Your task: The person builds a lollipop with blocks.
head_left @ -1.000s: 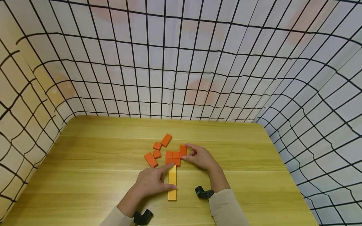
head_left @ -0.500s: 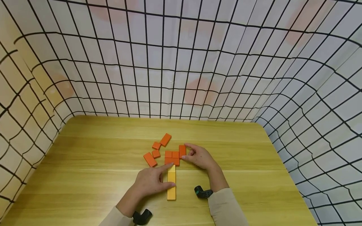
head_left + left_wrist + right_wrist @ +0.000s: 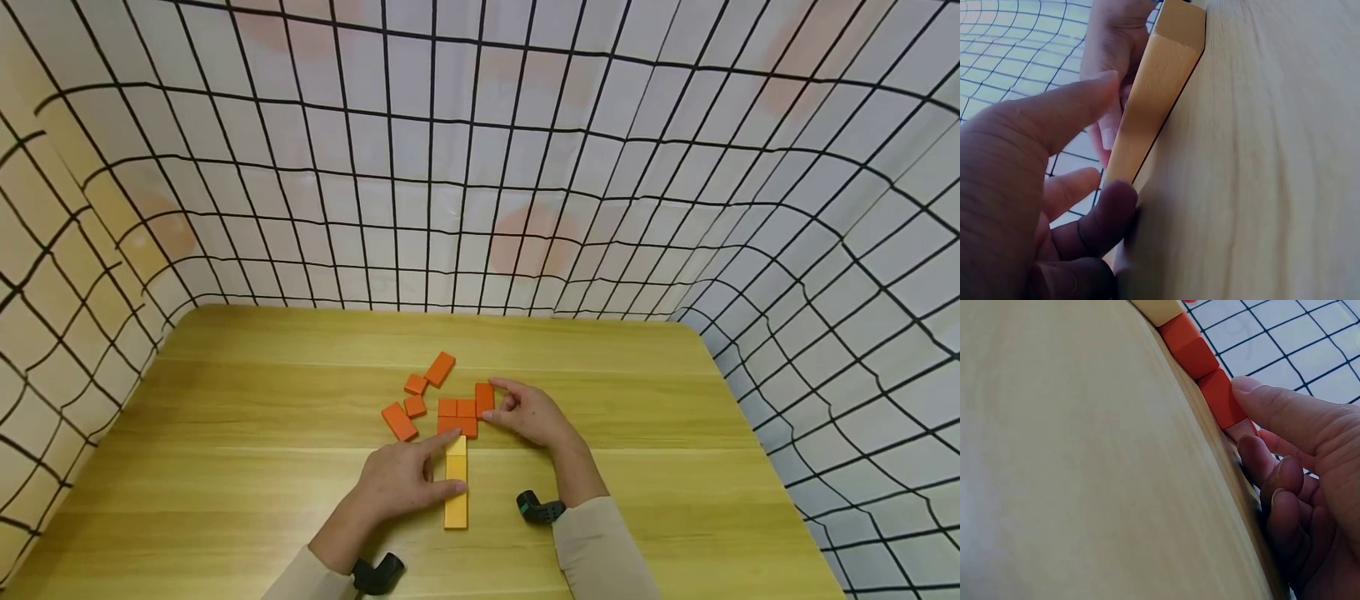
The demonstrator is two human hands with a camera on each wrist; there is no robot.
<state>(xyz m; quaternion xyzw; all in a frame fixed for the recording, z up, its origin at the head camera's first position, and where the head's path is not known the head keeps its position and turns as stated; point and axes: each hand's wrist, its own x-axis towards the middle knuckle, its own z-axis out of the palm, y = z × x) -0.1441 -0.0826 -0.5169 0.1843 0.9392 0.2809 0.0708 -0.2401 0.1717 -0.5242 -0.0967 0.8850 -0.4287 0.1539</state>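
The left hand (image 3: 397, 479) rests on a straight column of yellow rectangular blocks (image 3: 457, 468), which lies flat on the wood-grained table (image 3: 637, 375). Its thumb lies across the column; its extended index fingertip sits at the column's far end. Thumb and index finger are spread well apart. The hand touches the column without closing around it.

The right hand (image 3: 534, 417) pinches a flat orange oblong block (image 3: 484, 398) lengthwise between thumb and index finger. The gap between the two tips equals the block's long side. The right wrist view shows the thumb tip on the block's near end; the remaining fingers are curled.

The orange oblong block touches, on its left, an orange cluster: two small square orange blocks (image 3: 447, 407) side by side, with a crosswise orange block (image 3: 468, 426) directly below them. The yellow column extends from the cluster toward the person.

Four loose orange pieces lie left of the cluster: a far oblong piece (image 3: 440, 369), two small square pieces (image 3: 415, 406) and a near oblong piece (image 3: 399, 422). A black wire grid (image 3: 431, 175) stands behind the table.
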